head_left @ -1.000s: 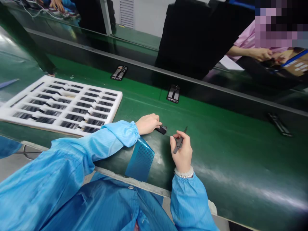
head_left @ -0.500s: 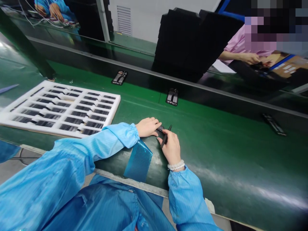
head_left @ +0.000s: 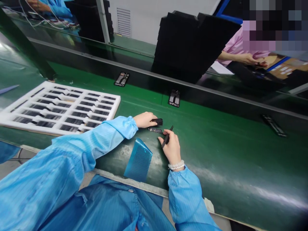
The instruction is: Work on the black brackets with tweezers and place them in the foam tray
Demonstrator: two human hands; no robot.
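Observation:
My left hand (head_left: 145, 120) grips a small stack of thin black parts (head_left: 158, 122), which juts out beyond its fingertips. A single flat black part with light spots (head_left: 155, 130) lies on the green table just below that stack. My right hand (head_left: 172, 144) holds dark tweezers (head_left: 167, 137) slantwise between thumb and fingers. The tweezers' lower end is close to the right end of the flat part; whether they touch, I cannot tell. Between my forearms lies a blue translucent sheet (head_left: 139, 160) with rows of small dots, its top edge curled.
A white foam tray (head_left: 117, 106) of black strip-like parts stands at left. Phone-like assemblies (head_left: 121, 79) lie along the conveyor belt (head_left: 144, 93) behind. Stacked black trays (head_left: 187, 45) rise beyond it. Two co-workers' hands (head_left: 247, 59) show at the back, one pair on each side.
My left hand has shifted slightly up and left with the black stack, uncovering the flat part on the table. The assemblies on the belt have moved a little right. My right hand barely moved.

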